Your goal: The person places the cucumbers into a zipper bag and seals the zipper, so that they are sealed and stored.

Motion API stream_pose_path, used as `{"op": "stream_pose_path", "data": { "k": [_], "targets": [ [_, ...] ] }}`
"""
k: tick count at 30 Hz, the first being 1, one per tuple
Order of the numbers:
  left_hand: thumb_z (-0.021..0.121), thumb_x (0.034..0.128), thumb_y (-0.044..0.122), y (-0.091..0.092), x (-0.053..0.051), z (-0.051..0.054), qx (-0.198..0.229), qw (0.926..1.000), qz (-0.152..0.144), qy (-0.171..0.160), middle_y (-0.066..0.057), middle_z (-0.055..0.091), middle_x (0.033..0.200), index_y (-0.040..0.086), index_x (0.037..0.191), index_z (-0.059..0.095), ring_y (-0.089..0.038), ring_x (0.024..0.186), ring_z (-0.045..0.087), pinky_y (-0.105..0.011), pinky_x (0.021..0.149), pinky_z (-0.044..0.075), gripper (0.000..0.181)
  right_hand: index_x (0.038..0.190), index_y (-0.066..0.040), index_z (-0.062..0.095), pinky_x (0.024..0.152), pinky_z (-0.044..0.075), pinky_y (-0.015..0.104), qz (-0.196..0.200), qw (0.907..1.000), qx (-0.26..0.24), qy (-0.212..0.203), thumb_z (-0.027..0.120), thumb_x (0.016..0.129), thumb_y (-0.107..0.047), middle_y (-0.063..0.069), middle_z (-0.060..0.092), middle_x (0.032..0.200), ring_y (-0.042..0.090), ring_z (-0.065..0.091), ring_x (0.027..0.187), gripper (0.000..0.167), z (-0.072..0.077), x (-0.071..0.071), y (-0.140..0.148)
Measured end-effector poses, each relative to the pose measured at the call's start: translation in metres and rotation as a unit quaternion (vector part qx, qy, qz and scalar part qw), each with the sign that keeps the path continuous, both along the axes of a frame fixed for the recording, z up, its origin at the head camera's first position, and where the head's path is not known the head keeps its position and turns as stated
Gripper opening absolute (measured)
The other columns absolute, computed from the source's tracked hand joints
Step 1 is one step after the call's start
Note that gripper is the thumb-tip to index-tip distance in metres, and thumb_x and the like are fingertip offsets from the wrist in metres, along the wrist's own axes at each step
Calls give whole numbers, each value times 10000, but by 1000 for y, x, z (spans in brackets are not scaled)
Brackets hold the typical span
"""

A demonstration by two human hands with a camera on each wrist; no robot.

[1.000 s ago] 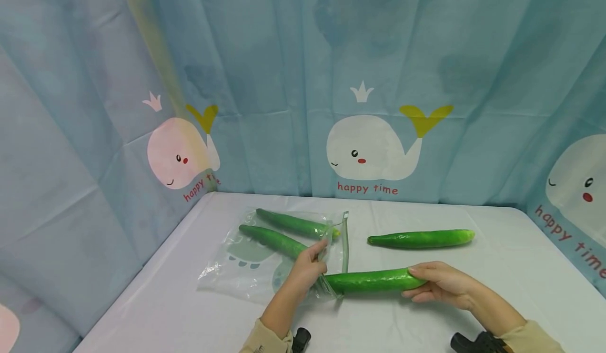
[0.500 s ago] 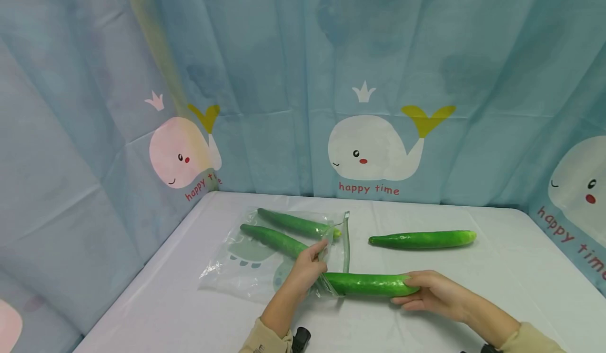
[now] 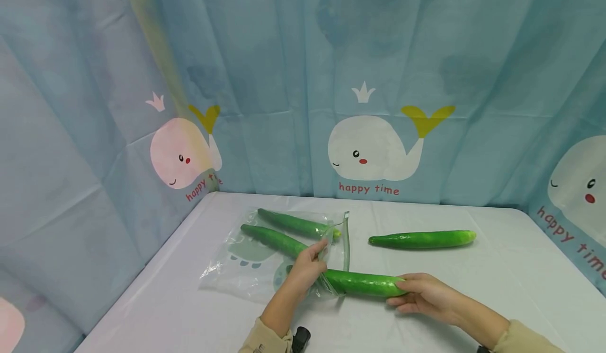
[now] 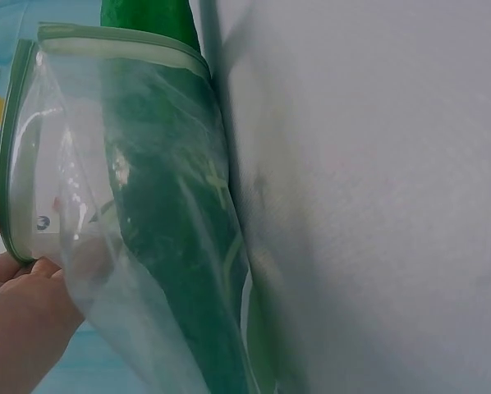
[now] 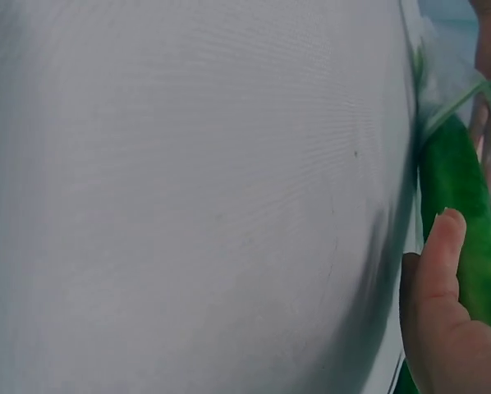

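Note:
My left hand (image 3: pixel 303 275) pinches the rim of a clear zip bag (image 3: pixel 222 279) at its mouth, which faces right. A green cucumber (image 3: pixel 366 283) reaches through that mouth, its left part inside the plastic. Its paler right end is held by my right hand (image 3: pixel 426 296), thumb on the near side in the right wrist view. Seen from the left wrist, the bag's green zip strip (image 4: pixel 122 34) crosses over the cucumber (image 4: pixel 151 12). Two more cucumbers lie inside the bag, a front cucumber (image 3: pixel 274 240) and a rear cucumber (image 3: pixel 295 223). My left hand hides part of the front one.
Another cucumber (image 3: pixel 421 239) lies on the white tablecloth (image 3: pixel 502 269) behind my right hand. A blue curtain (image 3: pixel 265 148) with printed whales hangs behind the table and along its sides. Dark wrist gear (image 3: pixel 301 338) shows beside my left sleeve.
My right hand has moved left, pushing the cucumber deeper into the bag; its right end now sits slightly lower. The left hand keeps its hold on the bag's rim.

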State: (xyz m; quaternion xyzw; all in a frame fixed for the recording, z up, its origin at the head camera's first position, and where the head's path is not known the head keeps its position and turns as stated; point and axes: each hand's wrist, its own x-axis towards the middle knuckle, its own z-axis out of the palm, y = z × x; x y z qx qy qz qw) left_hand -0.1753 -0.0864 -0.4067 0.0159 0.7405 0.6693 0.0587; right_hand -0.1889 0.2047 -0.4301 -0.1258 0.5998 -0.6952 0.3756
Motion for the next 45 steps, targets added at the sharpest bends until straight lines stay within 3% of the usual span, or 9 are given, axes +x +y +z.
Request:
{"op": "stream_pose_path", "data": {
  "k": [9,16,30,45],
  "targets": [
    [474,790,-112,0,1,1,14,10000,-11,1,-234,270,1543,-30,1472,359,-446,1419,174,-540,1098,273,697,1200,139,488,797,547,325,-152,9982,541,213,515,1005,-217,132,644,1020,195,669,901,407,2,5,-12],
    [473,779,-116,0,0,1,25,10000,-23,39,-237,276,1540,-34,1469,362,-443,1415,191,-524,1086,303,704,1167,115,534,789,547,319,-141,9980,581,221,538,991,-187,113,676,971,183,670,882,350,4,6,-16],
    [481,781,-109,0,1,3,-8,10000,41,27,-225,283,1541,-28,1463,380,-437,1418,190,-530,1099,279,694,1284,227,399,797,550,347,-168,9979,590,228,524,992,-164,125,655,1026,190,677,888,503,4,4,-26],
    [483,791,-94,-1,1,4,-60,10000,73,18,-213,291,1541,-28,1466,371,-434,1417,202,-538,1107,255,687,1302,220,398,744,551,302,-491,9944,821,456,556,982,-175,96,652,943,146,646,811,533,5,4,-47]
  ]
}}
